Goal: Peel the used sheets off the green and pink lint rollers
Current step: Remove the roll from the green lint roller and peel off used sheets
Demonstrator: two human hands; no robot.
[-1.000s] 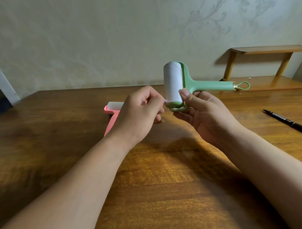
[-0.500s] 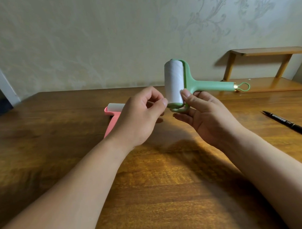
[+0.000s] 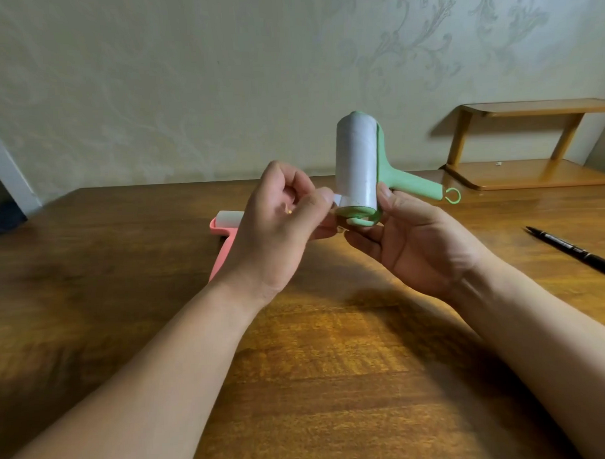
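The pink lint roller (image 3: 222, 247) lies flat on the wooden bench (image 3: 334, 382) just behind the left hand (image 3: 277, 230), partly hidden by it. That hand is raised above the bench, thumb and forefinger pinching a lifted corner of the white sheet (image 3: 337, 198) at the lower edge of the roll. The green lint roller (image 3: 357, 165) stands upright between both hands, its handle pointing away past the right hand (image 3: 414, 242). The right hand grips the roller's lower frame, thumb against the side of the roll and fingers curled beneath. A black pen (image 3: 576, 250) lies on the bench well right of that hand, and a wooden shelf (image 3: 531, 145) stands beyond it.
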